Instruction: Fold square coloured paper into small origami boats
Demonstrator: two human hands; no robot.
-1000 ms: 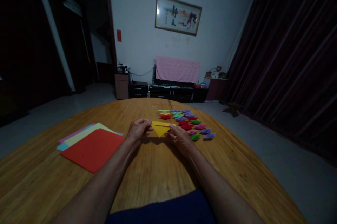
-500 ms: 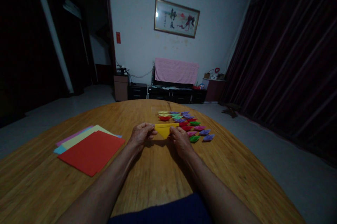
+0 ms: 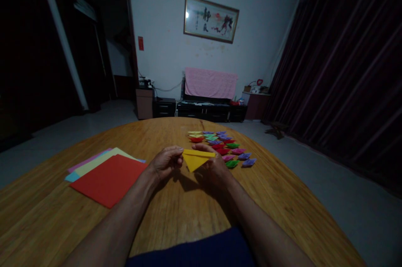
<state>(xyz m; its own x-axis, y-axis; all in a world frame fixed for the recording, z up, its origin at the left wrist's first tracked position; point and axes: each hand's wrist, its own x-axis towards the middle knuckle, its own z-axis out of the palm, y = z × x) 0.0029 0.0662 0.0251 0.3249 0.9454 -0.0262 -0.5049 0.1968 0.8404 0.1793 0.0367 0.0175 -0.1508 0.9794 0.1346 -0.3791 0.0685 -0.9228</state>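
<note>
Both hands hold one yellow paper (image 3: 195, 160) up just above the table (image 3: 176, 212). The left hand (image 3: 165, 162) pinches its left corner. The right hand (image 3: 213, 165) grips its right side. The paper is folded into a pointy shape with the tip down, so it looks only partly made.

Beyond the hands lie about fifteen little folded boats (image 3: 224, 148) in rows, all done. At the left is a pile of flat sheets (image 3: 106, 173), red on top, at least four, not folded yet.
</note>
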